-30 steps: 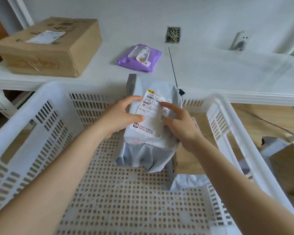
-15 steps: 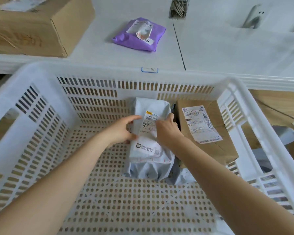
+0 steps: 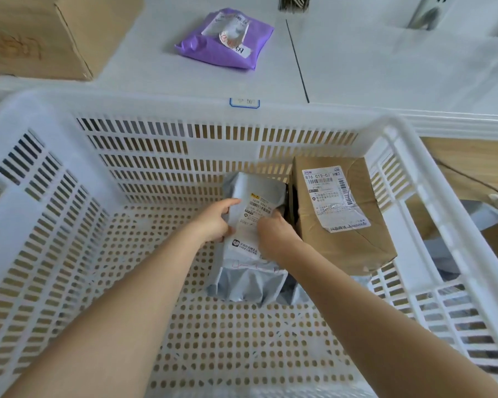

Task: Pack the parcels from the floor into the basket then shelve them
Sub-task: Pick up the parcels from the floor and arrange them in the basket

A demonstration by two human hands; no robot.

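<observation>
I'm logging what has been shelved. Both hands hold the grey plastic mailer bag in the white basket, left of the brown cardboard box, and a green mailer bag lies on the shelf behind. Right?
Not quite: the head view shows the plastic mailer bag on the white shelf is purple, not green. The rest holds: the left hand and right hand grip the grey plastic mailer bag in the white slotted plastic basket, left of the brown cardboard box.
</observation>
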